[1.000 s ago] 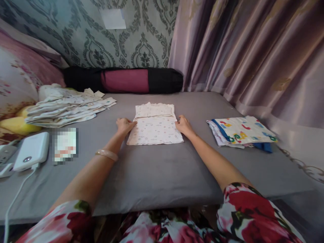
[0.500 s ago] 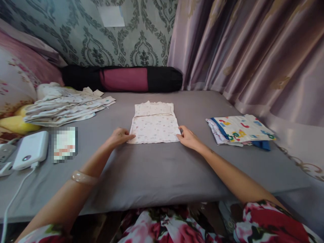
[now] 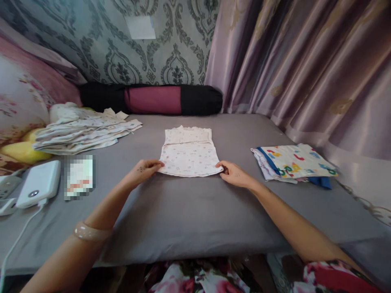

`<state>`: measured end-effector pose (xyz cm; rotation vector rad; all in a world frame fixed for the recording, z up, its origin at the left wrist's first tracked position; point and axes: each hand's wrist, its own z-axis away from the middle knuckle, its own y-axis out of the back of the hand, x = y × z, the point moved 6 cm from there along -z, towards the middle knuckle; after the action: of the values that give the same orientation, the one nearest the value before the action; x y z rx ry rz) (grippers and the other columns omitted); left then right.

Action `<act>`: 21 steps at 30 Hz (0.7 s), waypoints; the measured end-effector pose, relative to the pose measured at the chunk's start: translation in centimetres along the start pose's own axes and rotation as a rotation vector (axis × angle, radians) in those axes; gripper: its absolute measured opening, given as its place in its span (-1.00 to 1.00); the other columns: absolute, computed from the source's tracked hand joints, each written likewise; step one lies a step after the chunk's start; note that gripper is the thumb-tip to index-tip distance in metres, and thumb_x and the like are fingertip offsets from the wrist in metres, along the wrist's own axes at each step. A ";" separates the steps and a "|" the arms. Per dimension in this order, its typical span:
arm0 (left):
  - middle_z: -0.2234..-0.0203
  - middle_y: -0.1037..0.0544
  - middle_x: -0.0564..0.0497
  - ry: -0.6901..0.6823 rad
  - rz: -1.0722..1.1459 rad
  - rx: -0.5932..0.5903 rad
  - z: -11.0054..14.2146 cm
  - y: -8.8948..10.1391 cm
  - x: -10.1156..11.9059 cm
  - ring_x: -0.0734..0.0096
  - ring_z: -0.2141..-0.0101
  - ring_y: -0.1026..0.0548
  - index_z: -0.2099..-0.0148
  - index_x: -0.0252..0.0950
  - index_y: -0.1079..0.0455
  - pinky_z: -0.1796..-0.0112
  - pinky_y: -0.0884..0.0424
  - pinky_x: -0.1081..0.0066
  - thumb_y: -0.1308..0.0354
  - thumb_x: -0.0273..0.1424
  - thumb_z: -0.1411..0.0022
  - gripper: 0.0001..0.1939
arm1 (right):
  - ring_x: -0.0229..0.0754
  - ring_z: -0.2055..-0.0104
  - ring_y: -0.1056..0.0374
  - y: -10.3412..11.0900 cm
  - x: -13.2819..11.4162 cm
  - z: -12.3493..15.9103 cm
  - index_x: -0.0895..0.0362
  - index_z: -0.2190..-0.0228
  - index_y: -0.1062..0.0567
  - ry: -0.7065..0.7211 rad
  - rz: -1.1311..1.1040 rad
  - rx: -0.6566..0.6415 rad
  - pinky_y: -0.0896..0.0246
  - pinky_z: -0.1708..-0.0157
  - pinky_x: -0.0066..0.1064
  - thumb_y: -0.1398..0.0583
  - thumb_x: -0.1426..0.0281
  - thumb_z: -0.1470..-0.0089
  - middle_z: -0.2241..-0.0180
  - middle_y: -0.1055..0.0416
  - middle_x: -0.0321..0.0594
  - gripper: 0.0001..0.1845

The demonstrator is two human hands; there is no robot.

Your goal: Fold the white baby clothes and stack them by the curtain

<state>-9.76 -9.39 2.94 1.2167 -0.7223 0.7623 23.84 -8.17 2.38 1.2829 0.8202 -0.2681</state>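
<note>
White cloth [image 3: 191, 158] with tiny pictures on it lies in the middle of the gray sheet [image 3: 189, 219], right in front of the person. Its far part is folded over, so a line runs across it from side to side. The far edge looks bumpy, and the near edge bends in a soft curve. From where I stand, I see the left hand [image 3: 145, 171] holding the near left corner, with the thumb and fingers pinched close together. The right hand [image 3: 235, 174] pinches the near right corner the same way, its fingers curled under. A pale bracelet [image 3: 91, 232] sits around the left arm. Over on the left is a messy pile of clothes [image 3: 81, 130], with something yellow [image 3: 26, 150] just beside it. Nearer on that side lie a white box [image 3: 39, 183] with a white cord [image 3: 23, 238] plugged in, and a card [image 3: 80, 177] too blurry to read. On the right, well apart from the white cloth, is a folded stack [image 3: 301, 160] with bright shapes on top. A long black and dark red roll [image 3: 152, 99] lies at the back by the wall [image 3: 174, 53].
</note>
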 end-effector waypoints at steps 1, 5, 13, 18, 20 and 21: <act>0.58 -0.38 0.08 0.011 0.004 -0.006 0.0 0.2 0.2 0.43 0.51 -0.32 0.21 -0.30 -0.52 0.49 -0.18 0.45 -0.13 0.01 -0.03 -0.51 | -0.29 0.45 -0.24 0.1 0.2 -0.2 0.18 0.17 -0.46 0.008 -0.014 0.014 -0.11 0.37 -0.47 -0.11 0.49 0.06 0.44 -0.39 -0.31 -0.65; 0.49 -0.46 0.05 0.003 0.016 -0.014 -0.2 0.9 0.9 0.40 0.44 -0.35 0.11 -0.30 -0.51 0.43 -0.21 0.44 -0.19 0.02 -0.01 -0.45 | -0.27 0.45 -0.26 1.1 0.8 -1.4 0.13 0.24 -0.48 0.016 -0.040 0.136 -0.10 0.39 -0.47 -0.12 0.40 0.02 0.44 -0.40 -0.32 -0.73; 0.50 -0.43 0.09 -0.043 -0.049 0.057 -3.6 2.1 1.6 0.42 0.45 -0.35 0.09 -0.33 -0.46 0.41 -0.24 0.45 -0.28 -0.13 0.15 -0.43 | -0.26 0.47 -0.25 3.6 -0.1 -5.3 0.15 0.36 -0.53 -0.032 0.039 0.369 -0.07 0.41 -0.46 -0.11 0.33 -0.04 0.50 -0.42 -0.29 -0.77; 0.59 -0.38 0.09 -0.102 -0.114 0.205 -6.8 2.9 2.1 0.41 0.48 -0.33 0.34 -0.31 -0.47 0.43 -0.19 0.45 -0.11 -0.09 0.04 -0.61 | -0.20 0.35 -0.30 4.4 0.3 -8.3 0.16 0.46 -0.52 -0.136 0.221 0.436 -0.12 0.35 -0.45 -0.12 0.34 -0.07 0.44 -0.45 -0.19 -0.79; 0.61 -0.38 0.08 -0.103 -0.137 0.251 -7.9 3.0 2.0 0.40 0.48 -0.33 0.38 -0.31 -0.45 0.43 -0.19 0.44 -0.10 -0.10 0.03 -0.63 | -0.17 0.27 -0.33 4.4 0.6 -9.4 0.17 0.43 -0.54 -0.175 0.254 0.451 -0.15 0.30 -0.44 -0.12 0.33 -0.10 0.35 -0.48 -0.13 -0.77; 0.61 -0.38 0.08 -0.099 -0.145 0.273 -8.5 3.0 1.9 0.40 0.48 -0.33 0.38 -0.32 -0.45 0.44 -0.19 0.44 -0.09 -0.11 0.02 -0.64 | -0.16 0.24 -0.35 4.3 0.7 -9.9 0.17 0.40 -0.54 -0.192 0.256 0.452 -0.17 0.27 -0.44 -0.11 0.32 -0.12 0.30 -0.49 -0.11 -0.76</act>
<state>-10.54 -0.31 4.48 1.5457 -0.6153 0.6989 23.08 2.39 4.52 1.7376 0.4344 -0.3776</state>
